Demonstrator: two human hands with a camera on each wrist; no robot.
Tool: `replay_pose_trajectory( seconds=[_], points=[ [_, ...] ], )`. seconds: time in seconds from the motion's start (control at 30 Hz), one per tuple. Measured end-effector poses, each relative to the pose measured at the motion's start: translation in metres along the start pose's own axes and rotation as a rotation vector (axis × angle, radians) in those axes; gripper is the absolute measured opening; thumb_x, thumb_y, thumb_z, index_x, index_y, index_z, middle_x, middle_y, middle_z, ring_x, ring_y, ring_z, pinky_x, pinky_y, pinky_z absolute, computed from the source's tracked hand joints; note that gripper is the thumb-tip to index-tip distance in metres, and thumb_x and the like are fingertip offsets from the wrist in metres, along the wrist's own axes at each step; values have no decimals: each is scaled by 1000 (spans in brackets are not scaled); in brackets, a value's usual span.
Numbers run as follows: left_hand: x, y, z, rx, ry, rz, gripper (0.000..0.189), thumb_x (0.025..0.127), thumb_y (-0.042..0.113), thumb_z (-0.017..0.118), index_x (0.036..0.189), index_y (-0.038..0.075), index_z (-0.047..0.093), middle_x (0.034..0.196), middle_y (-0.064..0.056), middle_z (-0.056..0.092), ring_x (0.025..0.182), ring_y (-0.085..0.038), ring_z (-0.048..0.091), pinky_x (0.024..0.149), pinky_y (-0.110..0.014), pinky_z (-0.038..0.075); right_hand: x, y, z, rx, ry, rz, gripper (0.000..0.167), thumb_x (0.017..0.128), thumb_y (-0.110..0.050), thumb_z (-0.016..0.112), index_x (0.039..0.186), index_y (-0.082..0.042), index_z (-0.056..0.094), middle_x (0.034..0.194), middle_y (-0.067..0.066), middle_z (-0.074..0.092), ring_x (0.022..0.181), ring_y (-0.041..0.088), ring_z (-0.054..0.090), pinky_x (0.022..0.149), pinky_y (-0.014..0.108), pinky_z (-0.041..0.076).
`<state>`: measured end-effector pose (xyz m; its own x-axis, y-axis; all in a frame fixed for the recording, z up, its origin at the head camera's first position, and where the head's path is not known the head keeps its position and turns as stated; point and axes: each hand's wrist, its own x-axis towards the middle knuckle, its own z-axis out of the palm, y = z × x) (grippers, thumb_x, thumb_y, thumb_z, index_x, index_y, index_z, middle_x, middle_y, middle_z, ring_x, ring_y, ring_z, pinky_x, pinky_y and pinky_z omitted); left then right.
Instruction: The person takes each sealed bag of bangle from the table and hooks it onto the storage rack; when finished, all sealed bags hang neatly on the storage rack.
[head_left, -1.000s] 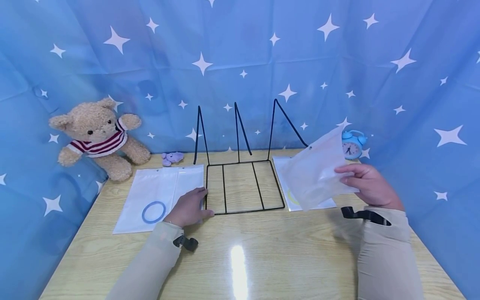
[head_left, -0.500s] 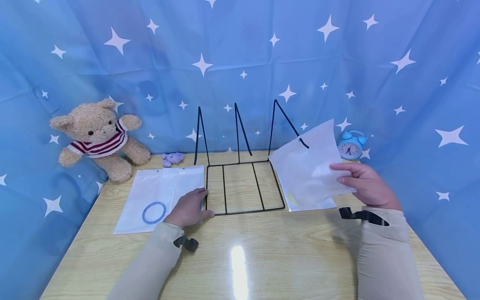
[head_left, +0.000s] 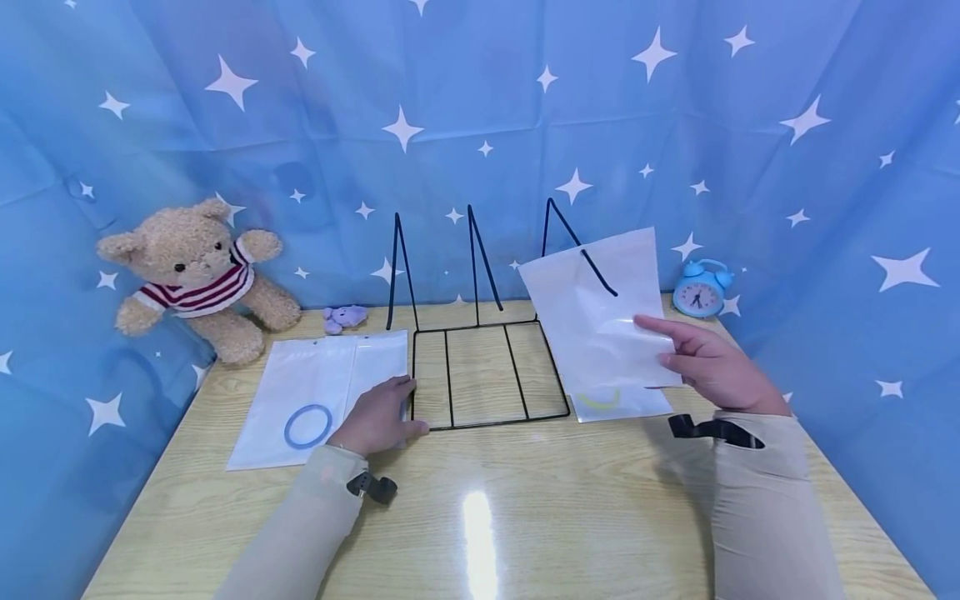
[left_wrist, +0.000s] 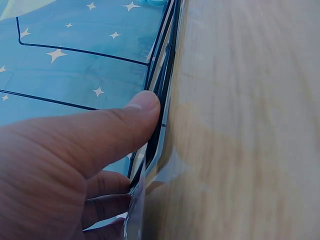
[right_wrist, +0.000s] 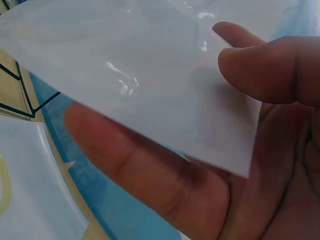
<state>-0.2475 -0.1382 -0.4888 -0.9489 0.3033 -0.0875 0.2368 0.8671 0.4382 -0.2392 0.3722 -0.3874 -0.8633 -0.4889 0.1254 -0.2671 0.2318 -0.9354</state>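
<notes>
A black wire display rack [head_left: 449, 379] with three upright hooks lies in the middle of the table. My left hand [head_left: 381, 412] holds its front left corner; in the left wrist view the thumb [left_wrist: 142, 102] presses on the front wire. A white plastic bag [head_left: 577, 333] is on the rightmost hook, whose tip sticks out in front of the bag's upper part. My right hand [head_left: 720, 367] pinches the bag's right lower side, index finger stretched along it. In the right wrist view the thumb [right_wrist: 265, 70] lies over the bag's corner, with fingers behind.
White plastic bags [head_left: 292, 375] with a blue ring [head_left: 287, 427] lie left of the rack, partly under the left hand. Another bag [head_left: 637, 405] with a yellow ring [head_left: 600, 406] lies at right. Behind are a teddy bear [head_left: 187, 258], a purple toy [head_left: 345, 318] and a blue alarm clock [head_left: 701, 292].
The right hand has moved left with the bag. The bag has slid along the right hook, which now pokes through it, and hangs straighter. The left hand has stayed on the rack.
</notes>
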Motion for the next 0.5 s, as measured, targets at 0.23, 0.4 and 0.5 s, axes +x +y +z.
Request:
replay_pose_trajectory(
  seconds=[0.23,0.4,0.5],
  points=[
    [0,1,0,-7,-2,-18,85,91,41,84,157,2,48,165,-19,42,152,-42,39,124,-56,35,1,-1,6,16,-3,128,61,113,-7,47,169,-23,28,96,3,37,83,18,52,88,52,63],
    [0,1,0,-7,-3,-17,86,90,42,84,158,3,48,165,-18,42,153,-41,39,124,-55,35,2,3,7,1,4,105,60,112,-6,47,168,-20,31,87,2,29,71,28,35,87,52,64],
    [-1,1,0,-6,-4,-13,86,90,42,84,157,2,48,165,-19,42,152,-42,40,124,-56,36,4,4,8,-4,1,74,58,112,-3,46,167,-15,33,82,1,32,67,28,37,87,49,64]
  ],
)
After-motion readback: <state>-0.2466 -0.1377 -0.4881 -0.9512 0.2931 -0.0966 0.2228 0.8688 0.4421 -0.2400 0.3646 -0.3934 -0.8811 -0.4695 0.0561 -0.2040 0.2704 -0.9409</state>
